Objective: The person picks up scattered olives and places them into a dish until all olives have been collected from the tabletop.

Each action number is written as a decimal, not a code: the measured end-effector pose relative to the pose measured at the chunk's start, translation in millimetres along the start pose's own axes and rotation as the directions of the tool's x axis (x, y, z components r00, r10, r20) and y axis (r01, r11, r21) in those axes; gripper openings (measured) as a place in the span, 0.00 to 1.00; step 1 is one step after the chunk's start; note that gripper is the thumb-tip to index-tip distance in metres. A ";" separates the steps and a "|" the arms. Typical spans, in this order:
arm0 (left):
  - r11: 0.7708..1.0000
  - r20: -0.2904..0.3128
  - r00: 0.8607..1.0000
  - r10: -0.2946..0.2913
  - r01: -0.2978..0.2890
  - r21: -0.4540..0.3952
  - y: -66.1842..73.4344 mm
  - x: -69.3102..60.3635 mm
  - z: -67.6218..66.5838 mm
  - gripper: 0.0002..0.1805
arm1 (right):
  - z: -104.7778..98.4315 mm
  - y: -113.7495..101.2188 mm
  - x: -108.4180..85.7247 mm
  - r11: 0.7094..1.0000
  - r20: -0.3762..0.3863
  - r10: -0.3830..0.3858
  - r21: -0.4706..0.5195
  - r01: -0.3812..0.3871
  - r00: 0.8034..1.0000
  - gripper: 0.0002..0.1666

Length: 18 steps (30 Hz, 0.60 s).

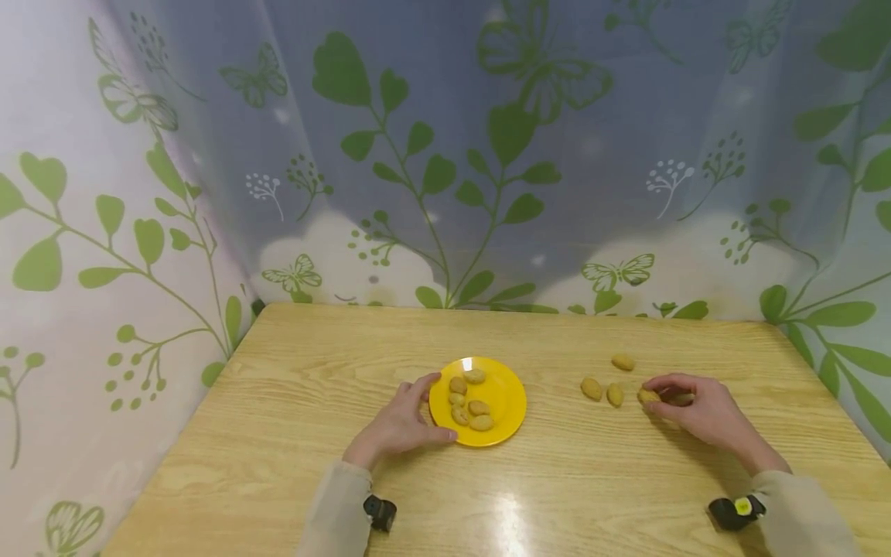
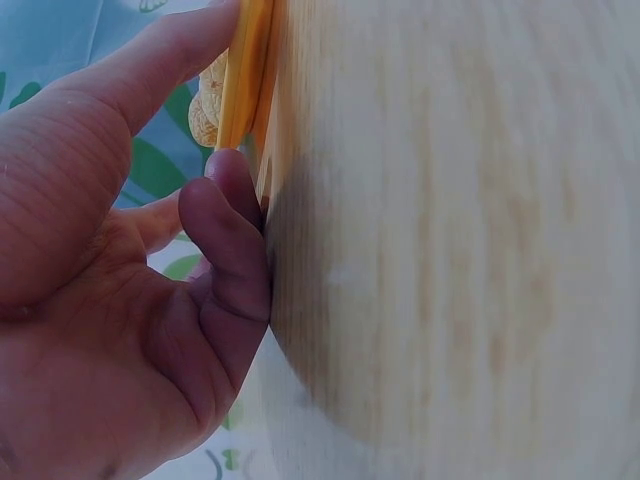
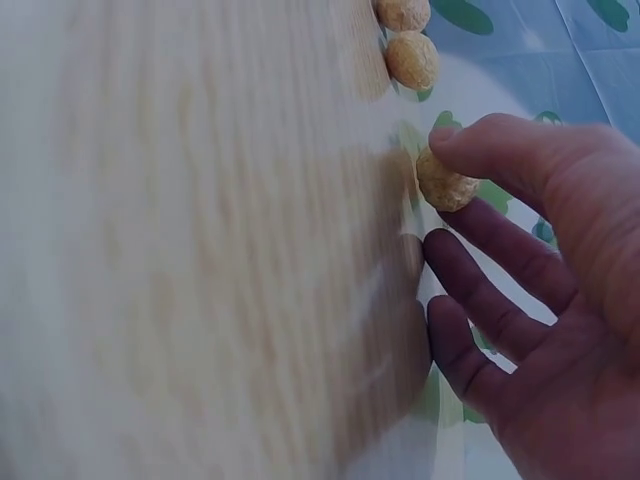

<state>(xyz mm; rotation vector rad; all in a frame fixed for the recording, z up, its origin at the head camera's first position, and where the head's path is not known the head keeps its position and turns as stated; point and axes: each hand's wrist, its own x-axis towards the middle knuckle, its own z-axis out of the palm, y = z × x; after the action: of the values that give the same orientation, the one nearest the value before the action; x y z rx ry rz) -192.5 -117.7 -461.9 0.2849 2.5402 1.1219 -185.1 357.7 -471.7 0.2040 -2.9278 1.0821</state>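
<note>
The yellow plate lies on the table with several walnuts on its left half. My left hand holds the plate's left rim, its thumb at the near side and its fingers at the far side. In the left wrist view the thumb lies against the plate's edge. My right hand pinches a walnut between thumb and index finger, low at the tabletop; the right wrist view shows this walnut too. Another walnut is partly hidden behind that hand.
Between the plate and my right hand, two loose walnuts lie side by side, and one more walnut sits farther back. The wooden table ends at a patterned curtain behind and at both sides.
</note>
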 end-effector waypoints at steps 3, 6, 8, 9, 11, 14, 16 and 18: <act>1.000 0.001 1.000 -0.003 0.003 0.001 0.3 0.2 -0.5 0.55 | 0.0 -0.9 -0.5 1.000 -0.004 -0.006 0.002 0.006 1.000 0.17; 1.000 0.002 1.000 0.002 -0.002 0.004 1.1 -0.5 -1.2 0.55 | 0.2 -3.3 -1.6 1.000 -0.010 -0.008 0.003 0.008 1.000 0.17; 1.000 0.002 1.000 0.005 -0.005 0.007 1.2 -0.6 -1.3 0.55 | 0.2 -5.9 -2.5 1.000 -0.012 -0.014 0.006 0.014 1.000 0.17; 1.000 0.002 1.000 0.007 -0.007 0.007 1.3 -0.7 -1.4 0.55 | 0.3 -7.5 -2.9 1.000 -0.015 -0.018 0.010 0.018 1.000 0.17; 1.000 0.002 1.000 0.009 -0.009 0.009 0.7 -0.5 -1.3 0.55 | 0.3 -10.5 -3.3 0.999 -0.017 -0.028 0.017 0.029 0.999 0.16; 1.000 0.005 1.000 0.009 -0.009 0.008 0.4 -0.4 -1.5 0.55 | 0.4 -14.8 -3.5 0.999 -0.021 -0.036 0.025 0.037 0.999 0.16; 1.000 0.005 1.000 0.011 -0.011 0.006 0.4 -0.3 -1.5 0.55 | 0.7 -17.0 -3.4 0.999 -0.021 -0.038 0.026 0.038 0.999 0.16; 1.000 0.005 1.000 0.014 -0.014 0.007 0.5 -0.2 -1.8 0.55 | 1.0 -18.9 -3.5 0.999 -0.024 -0.043 0.022 0.044 0.999 0.16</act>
<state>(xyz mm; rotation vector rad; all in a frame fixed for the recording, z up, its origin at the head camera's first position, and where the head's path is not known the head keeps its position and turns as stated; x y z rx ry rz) -193.0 -118.7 -460.4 0.3074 2.5420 1.1159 -179.2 343.2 -460.5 0.2523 -2.8777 1.1042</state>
